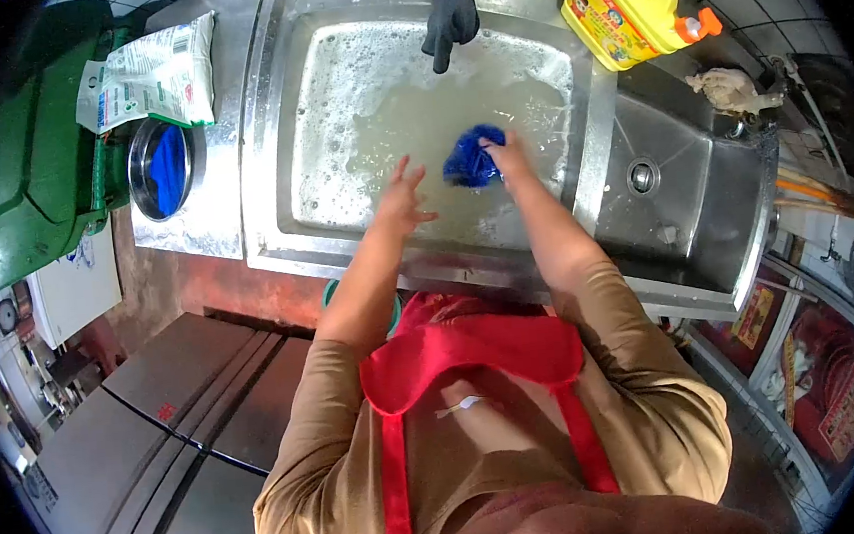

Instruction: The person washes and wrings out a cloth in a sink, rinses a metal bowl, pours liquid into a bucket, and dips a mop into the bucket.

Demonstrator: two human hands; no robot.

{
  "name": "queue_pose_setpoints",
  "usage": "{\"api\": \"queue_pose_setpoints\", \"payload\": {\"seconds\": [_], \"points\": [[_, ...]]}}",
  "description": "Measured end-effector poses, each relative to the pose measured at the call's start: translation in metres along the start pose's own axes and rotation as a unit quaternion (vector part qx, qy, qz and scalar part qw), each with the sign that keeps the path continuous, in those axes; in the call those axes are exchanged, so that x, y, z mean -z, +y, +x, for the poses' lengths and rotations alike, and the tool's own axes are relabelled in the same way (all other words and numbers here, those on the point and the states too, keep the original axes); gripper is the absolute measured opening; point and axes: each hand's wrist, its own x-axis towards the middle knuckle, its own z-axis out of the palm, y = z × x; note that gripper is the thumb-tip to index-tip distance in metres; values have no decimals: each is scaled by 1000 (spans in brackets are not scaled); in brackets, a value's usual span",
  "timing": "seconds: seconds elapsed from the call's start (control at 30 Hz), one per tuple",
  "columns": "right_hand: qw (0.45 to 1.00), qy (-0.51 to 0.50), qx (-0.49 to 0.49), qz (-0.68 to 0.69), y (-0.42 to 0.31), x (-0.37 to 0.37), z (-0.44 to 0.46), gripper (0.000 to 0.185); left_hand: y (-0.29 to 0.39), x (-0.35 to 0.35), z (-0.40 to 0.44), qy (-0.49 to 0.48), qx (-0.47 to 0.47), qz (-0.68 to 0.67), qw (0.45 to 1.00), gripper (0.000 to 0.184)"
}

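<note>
A large steel sink [269, 169] holds cloudy, foamy water [417, 137]. Over its right half, my right hand [507, 155] grips a wet, bunched blue cloth [471, 158]. My left hand [401, 197] hovers above the water on the near left side, fingers spread and nothing in them. A dark glove with a red cuff [450, 22] lies at the far rim, its fingers hanging toward the water.
Left of the sink are a steel bowl [135, 169] with a blue cloth inside and a white bag [156, 72]. A yellow jug [618, 11] stands at the back right. A second, smaller basin [677, 192] with a drain adjoins on the right. A green bin [30, 188] stands far left.
</note>
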Motion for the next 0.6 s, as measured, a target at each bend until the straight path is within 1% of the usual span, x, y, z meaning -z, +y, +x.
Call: {"api": "queue_pose_setpoints", "payload": {"seconds": [0.03, 0.07, 0.1, 0.13, 0.2, 0.23, 0.27, 0.3, 0.33, 0.37, 0.4, 0.47, 0.5, 0.53, 0.57, 0.6], "points": [[972, -106, -126, 170, -10, 0, -9, 31, 2, -13, -4, 15, 24, -18, 999, 50], [889, -204, -244, 330, -21, -1, -19, 30, 3, -31, -6, 29, 47, -37, 998, 49], [847, -242, -240, 409, -28, -6, -29, 33, 5, -39, -5, 42, 70, -56, 995, 50], [797, -280, -234, 481, -35, -13, -40, 35, 6, -36, 4, -11, 52, -106, 993, 50], [878, -242, -169, 376, -92, -5, -77, 30, 5, -21, 26, -110, 16, -211, 971, 55], [913, -238, -99, 315, -103, -4, -91, 30, 11, -22, 25, -107, 14, -270, 957, 53], [939, -231, -27, 255, -108, -5, -102, 31, 13, -14, 31, -137, 12, -270, 953, 50], [963, -197, 80, 166, -106, -10, -111, 33, 9, -10, 35, -143, -26, -257, 955, 44], [966, -137, 189, 110, -124, -5, -125, 34, 5, -8, 40, -151, -65, -241, 956, 38], [962, -101, 240, 88, -127, -8, -128, 33, 1, -6, 45, -158, -103, -226, 956, 32], [953, -65, 289, 64, -128, -10, -129, 33, -7, -4, 55, -214, -142, -229, 939, 30], [953, -18, 302, 25, -129, -10, -108, 28, -23, -5, 70, -319, -217, -233, 893, 24], [959, -4, 283, -32, -116, -12, -91, 27, -20, -15, 59, -247, -178, -230, 924, 24], [949, 52, 297, -91, -102, -17, -71, 24, -5, -34, 34, -174, -139, -224, 949, 24], [949, 15, 248, -196, -92, -10, -53, 21, 12, -54, 8, -101, -99, -216, 966, 23], [927, -42, 266, -263, -85, 2, -41, 23, 19, -64, -4, -26, -59, -206, 976, 23]]}}
